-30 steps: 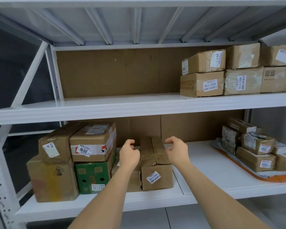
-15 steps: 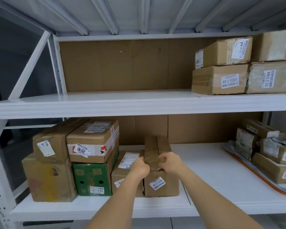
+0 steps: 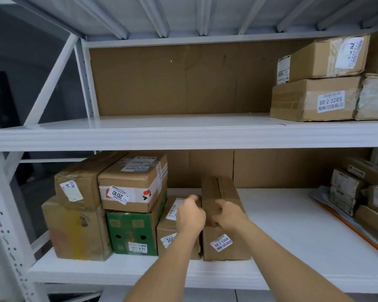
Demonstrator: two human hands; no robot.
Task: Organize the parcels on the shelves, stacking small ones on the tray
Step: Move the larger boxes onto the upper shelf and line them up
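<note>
Both hands on tall brown parcel (image 3: 224, 216) labelled 56-3-3304, standing on lower shelf (image 3: 282, 232) beside shorter parcel (image 3: 172, 227). Left hand (image 3: 190, 215) curled over parcel's left top edge, right hand (image 3: 227, 214) clenched on its top front. Orange tray (image 3: 356, 231) of small parcels (image 3: 347, 192) at far right, well apart.

Brown corrugated cardboard backing sheet (image 3: 183, 79) upright behind the upper level, another brown cardboard sheet (image 3: 271, 168) behind the lower level, white diagonal metal brace (image 3: 50, 83) at the left end, white perforated upright post (image 3: 2, 214) at front left, dark grey wall (image 3: 20, 62) beyond
</note>
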